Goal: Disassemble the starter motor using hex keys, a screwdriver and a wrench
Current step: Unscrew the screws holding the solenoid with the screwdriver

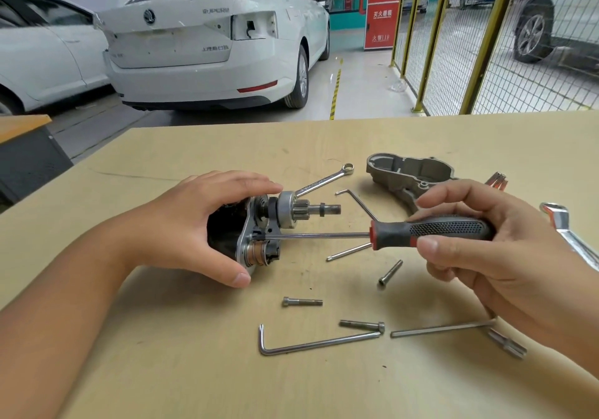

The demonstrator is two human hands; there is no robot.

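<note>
the heavy, stiff motor (pixel 246 237) looked best held by its body, where the left hand (pixel 194 227) gripped it, while the right hand (pixel 479 240) clasped the screwdriver (pixel 421 230).

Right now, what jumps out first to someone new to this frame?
The two hands at centre: the left hand grips the starter motor on the table, while the right hand holds a screwdriver with its tip at the motor's end plate. Around them lie loose bolts, hex keys, wrenches and the removed housing. Behind the table stands a white car.
</note>
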